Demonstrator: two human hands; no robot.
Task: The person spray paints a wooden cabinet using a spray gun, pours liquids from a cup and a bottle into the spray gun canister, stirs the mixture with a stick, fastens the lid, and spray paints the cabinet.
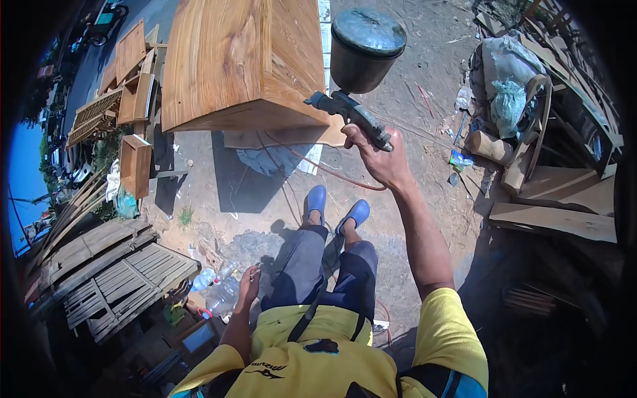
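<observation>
My right hand [383, 158] is wrapped round the handle of a spray gun [353, 114], held out ahead of me. A dark paint cup [363, 63] with a smeared lid sits on the gun. The gun's nozzle points left, close to the lower corner of a large wooden cabinet [215, 56] with bold grain. Below my right hand, a thin reddish hose [335, 178] curves away to the left. My left hand [248, 286] hangs low beside my left leg with its fingers curled; what they hold, if anything, is too small to make out.
Wooden drawers [135, 166] and panels stand at the left. A slatted wooden piece [126, 282] and plastic bottles [222, 295] lie at lower left. Sacks [507, 109], logs [490, 146] and planks [554, 222] are piled at the right. The hose crosses the ground ahead of my feet.
</observation>
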